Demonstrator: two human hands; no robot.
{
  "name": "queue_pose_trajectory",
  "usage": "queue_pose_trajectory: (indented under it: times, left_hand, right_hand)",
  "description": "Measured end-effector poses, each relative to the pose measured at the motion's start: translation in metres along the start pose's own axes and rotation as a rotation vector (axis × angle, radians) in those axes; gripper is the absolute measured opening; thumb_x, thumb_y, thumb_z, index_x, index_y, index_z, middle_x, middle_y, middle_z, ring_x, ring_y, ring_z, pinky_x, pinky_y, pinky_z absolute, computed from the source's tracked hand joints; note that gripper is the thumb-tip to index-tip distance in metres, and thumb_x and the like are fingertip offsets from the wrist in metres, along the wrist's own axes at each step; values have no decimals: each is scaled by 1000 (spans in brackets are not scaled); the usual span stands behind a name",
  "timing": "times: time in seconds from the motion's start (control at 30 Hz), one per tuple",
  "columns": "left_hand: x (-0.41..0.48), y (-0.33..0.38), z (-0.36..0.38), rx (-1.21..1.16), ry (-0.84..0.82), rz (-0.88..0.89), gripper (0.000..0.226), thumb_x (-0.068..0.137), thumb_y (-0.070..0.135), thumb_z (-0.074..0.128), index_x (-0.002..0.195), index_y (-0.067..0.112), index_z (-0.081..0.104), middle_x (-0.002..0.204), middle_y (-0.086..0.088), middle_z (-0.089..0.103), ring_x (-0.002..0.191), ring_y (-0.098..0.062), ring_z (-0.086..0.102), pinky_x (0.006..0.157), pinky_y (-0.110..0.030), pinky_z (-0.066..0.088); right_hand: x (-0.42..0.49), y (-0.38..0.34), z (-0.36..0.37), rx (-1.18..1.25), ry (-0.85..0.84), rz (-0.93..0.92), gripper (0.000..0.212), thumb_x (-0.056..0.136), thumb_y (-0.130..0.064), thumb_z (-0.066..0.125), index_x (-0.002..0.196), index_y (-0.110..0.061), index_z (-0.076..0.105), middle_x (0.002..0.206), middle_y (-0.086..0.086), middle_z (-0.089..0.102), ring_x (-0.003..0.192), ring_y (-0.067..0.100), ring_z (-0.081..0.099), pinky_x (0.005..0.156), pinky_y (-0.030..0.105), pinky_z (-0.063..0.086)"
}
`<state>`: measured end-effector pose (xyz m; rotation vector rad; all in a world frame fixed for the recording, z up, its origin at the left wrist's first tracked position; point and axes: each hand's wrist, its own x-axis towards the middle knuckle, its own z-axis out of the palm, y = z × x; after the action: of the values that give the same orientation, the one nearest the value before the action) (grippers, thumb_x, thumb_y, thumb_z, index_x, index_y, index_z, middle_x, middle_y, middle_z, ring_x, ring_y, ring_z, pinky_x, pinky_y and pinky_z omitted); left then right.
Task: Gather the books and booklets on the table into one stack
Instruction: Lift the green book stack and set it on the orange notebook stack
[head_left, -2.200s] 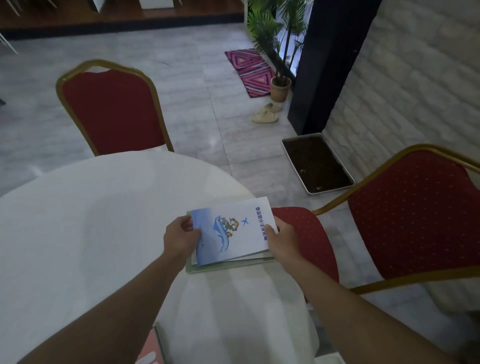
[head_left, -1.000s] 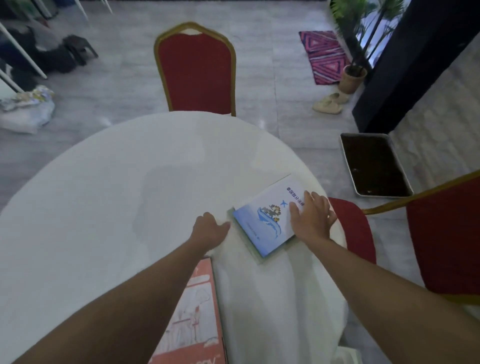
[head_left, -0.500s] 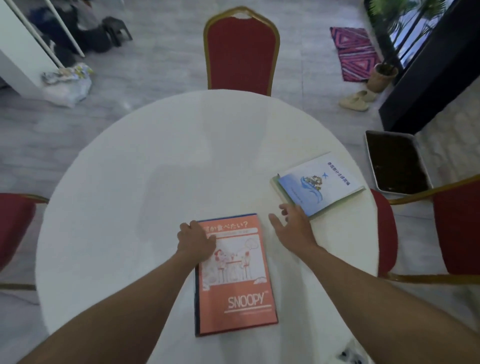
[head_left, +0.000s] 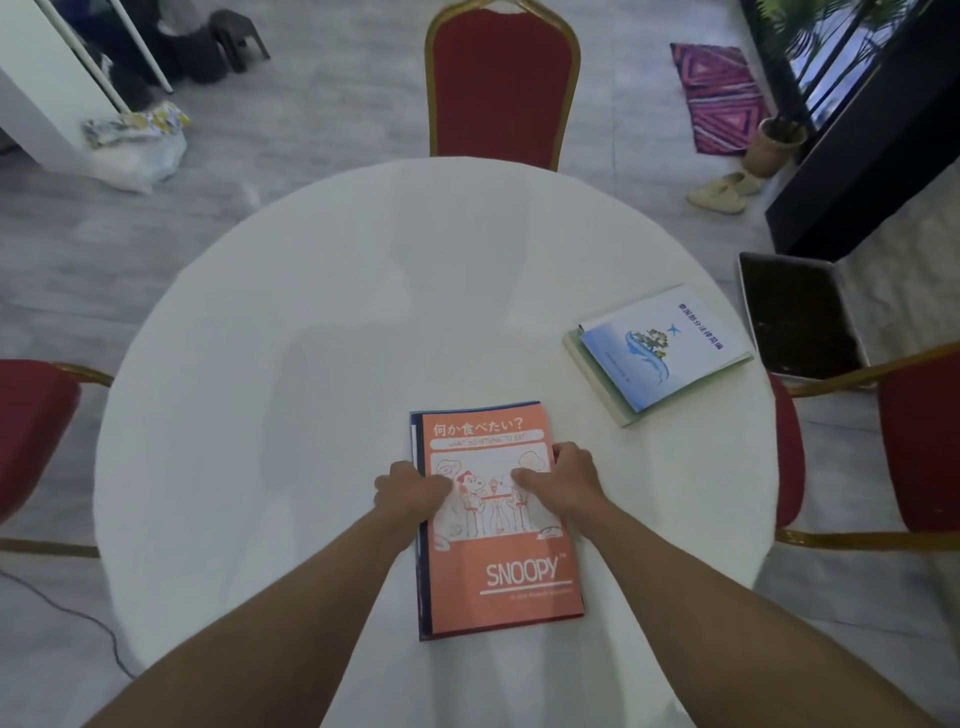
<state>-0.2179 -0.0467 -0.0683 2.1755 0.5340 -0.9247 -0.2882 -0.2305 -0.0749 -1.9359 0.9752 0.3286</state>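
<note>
An orange Snoopy booklet (head_left: 519, 582) lies flat near the front of the round white table (head_left: 311, 364), with a dark blue booklet under it showing along its left edge. My left hand (head_left: 408, 491) grips its left edge and my right hand (head_left: 563, 478) grips its right edge, thumbs on the cover. At the table's right edge sits a small stack: a blue-and-white booklet (head_left: 662, 345) on top of a pale green book (head_left: 597, 384).
Red chairs with gold frames stand at the far side (head_left: 501, 83), the left (head_left: 31, 431) and the right (head_left: 883, 441). On the floor to the right are a dark tray (head_left: 795, 317), a potted plant (head_left: 776, 145), slippers and a patterned mat.
Both hands left the blue-and-white stack and came back to the orange booklet. They now hold it at both side edges. The view has swung left and back.
</note>
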Motion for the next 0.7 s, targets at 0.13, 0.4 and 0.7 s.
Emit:
queue_pose_trajectory:
  times: [0.13, 0.4, 0.7]
  left_hand:
    - [-5, 5, -1, -218, -122, -4, 42, 90, 14, 62, 128, 7, 45, 110, -12, 68, 91, -30, 71, 70, -42, 62]
    - [-35, 27, -25, -352, -95, 277, 39, 94, 18, 61, 125, 17, 38, 108, -5, 68, 85, -24, 73, 58, -33, 60]
    - [-70, 87, -75, -535, -30, 611, 37, 86, -6, 57, 112, 21, 59, 100, 3, 72, 88, -15, 72, 60, -29, 58]
  right_hand:
    - [-1, -3, 1, 37, 17, 34, 53, 76, -30, 84, 111, -21, 45, 118, 5, 64, 104, 27, 69, 85, 46, 62]
    - [-27, -34, -32, 410, -185, -46, 55, 91, -10, 65, 126, -22, 25, 112, 5, 63, 87, 21, 74, 58, 28, 60]
    - [-43, -102, -54, 600, 87, -371, 28, 86, -3, 58, 103, -25, 62, 91, -7, 76, 81, 6, 75, 64, 24, 59]
